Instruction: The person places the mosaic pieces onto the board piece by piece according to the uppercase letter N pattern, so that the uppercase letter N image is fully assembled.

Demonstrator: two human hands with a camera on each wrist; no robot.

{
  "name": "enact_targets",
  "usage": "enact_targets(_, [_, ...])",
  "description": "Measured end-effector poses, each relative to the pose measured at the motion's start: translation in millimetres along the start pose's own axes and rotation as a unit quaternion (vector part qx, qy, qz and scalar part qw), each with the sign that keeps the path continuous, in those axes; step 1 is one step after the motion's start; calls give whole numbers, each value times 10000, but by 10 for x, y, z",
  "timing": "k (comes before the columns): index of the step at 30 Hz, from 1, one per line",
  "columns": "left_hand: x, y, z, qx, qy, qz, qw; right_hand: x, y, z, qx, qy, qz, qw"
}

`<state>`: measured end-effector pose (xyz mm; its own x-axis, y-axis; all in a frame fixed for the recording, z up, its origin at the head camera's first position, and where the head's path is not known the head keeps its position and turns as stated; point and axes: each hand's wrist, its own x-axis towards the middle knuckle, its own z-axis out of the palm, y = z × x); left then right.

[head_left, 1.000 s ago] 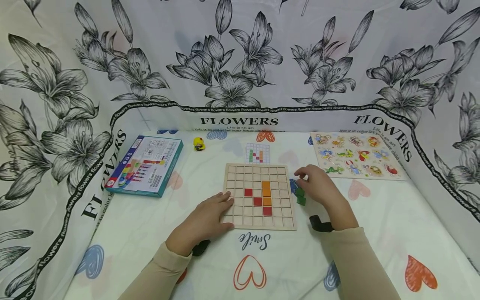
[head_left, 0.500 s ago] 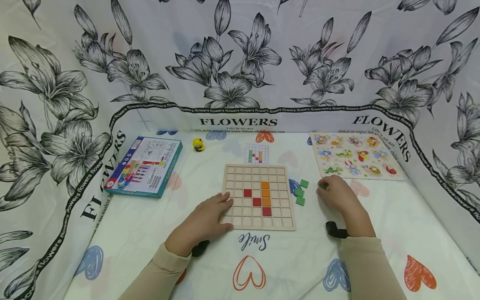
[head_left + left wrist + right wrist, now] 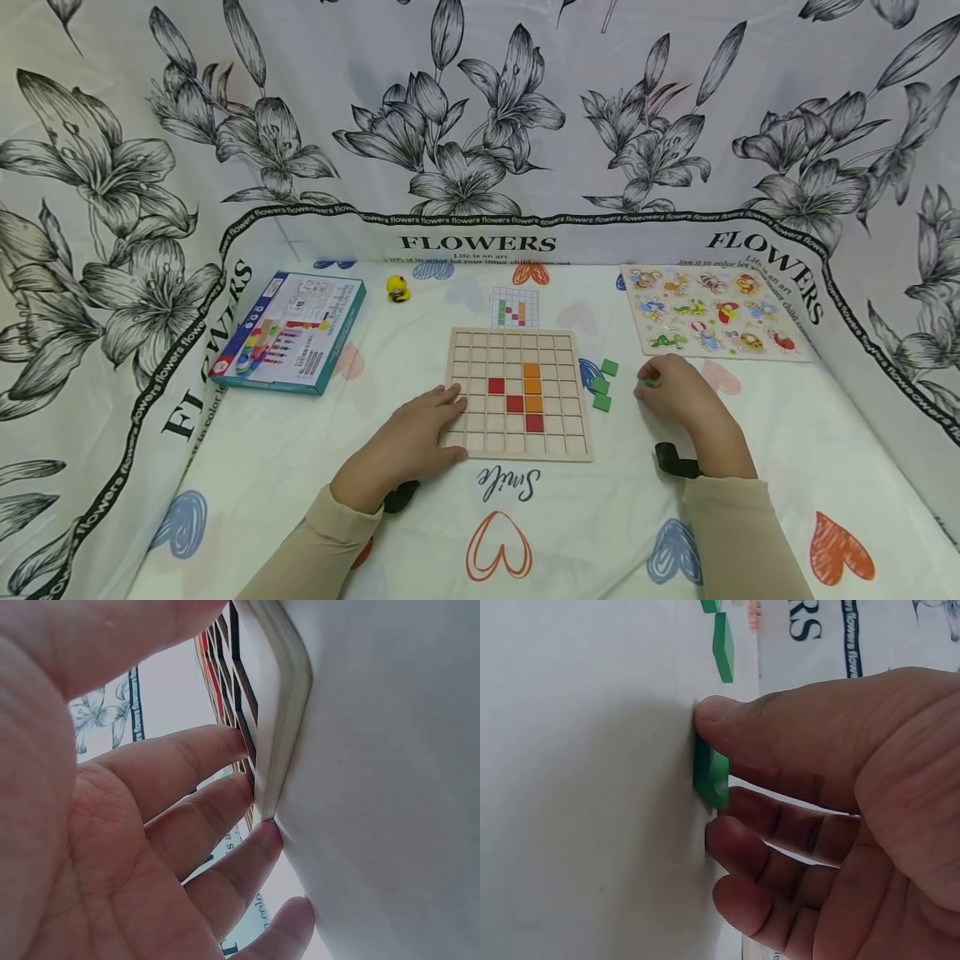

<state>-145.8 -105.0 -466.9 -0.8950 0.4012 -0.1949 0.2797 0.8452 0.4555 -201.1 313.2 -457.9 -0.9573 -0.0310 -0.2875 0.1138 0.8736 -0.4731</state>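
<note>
My left hand (image 3: 408, 433) rests against the left edge of a wooden grid board (image 3: 558, 346), its fingers fairly straight and touching the rim, as the left wrist view also shows. A few red and orange square tiles sit in the board's cells, such as a red tile (image 3: 496, 386) and an orange tile (image 3: 532, 386). To the right of the board, my right hand (image 3: 686, 400) is down at the cloth with a green tile (image 3: 714, 776) between thumb and fingers. Left of that hand lie three loose green tiles (image 3: 601, 386).
Behind the board lies a small pattern card (image 3: 515, 307). A blue and teal box (image 3: 288, 333) is at the left, with a yellow toy duck (image 3: 398, 288) beside it. An insect-picture puzzle board (image 3: 712, 310) stands at the back right.
My right hand has moved right, away from the three green tiles beside the board, and now pinches another green tile. The left hand has stayed on the board.
</note>
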Motion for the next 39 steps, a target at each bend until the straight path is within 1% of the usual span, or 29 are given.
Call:
enact_targets(5, [-1,-13,6,7,-14,-41,10000,12,-31,19,155,25,88,9998])
enact_targets(7, [2,-15,6,11,-21,-39,10000,11,-61,21,218,190,164,9994])
enact_targets(9, [5,-16,4,17,-24,-27,10000,7,-122,18,238,489,150,9984])
enact_targets(12, [3,-16,-5,40,-23,-10,10000,15,-302,36,346,943,-64,9949])
enact_targets(14, [-1,-17,-11,53,-16,-14,10000,39,-481,81,387,1045,-401,9930])
enact_targets(16, [-6,-20,-13,49,-11,-31,10000,76,-702,154,502,957,-758,9913])
enact_targets(18, [-6,-24,-9,40,-7,-37,10000,119,-939,245,636,751,-1130,9887])
enact_targets(20, [-2,-25,-5,24,-9,-22,10000,166,-1173,346,755,519,-1402,9859])
enact_targets(23, [8,-25,-1,32,-12,24,10000,263,-1475,515,724,206,-1713,9823])
enact_targets(27, [13,-21,-10,84,-6,66,9999,422,-1769,720,488,-153,-1912,9802])
enact_targets(30, [11,-22,-18,101,2,86,9999,514,-1920,816,368,-344,-1950,9795])
enact_targets(32, [11,-24,-18,97,16,99,9999,557,-1987,856,239,-384,-1966,9794])
enact_targets(36, [14,-28,-13,79,37,105,9999,592,-2049,895,-24,-370,-1965,9798])
enact_targets(39, [15,-31,-12,74,44,98,9999,588,-2062,908,-313,-376,-1988,9788])
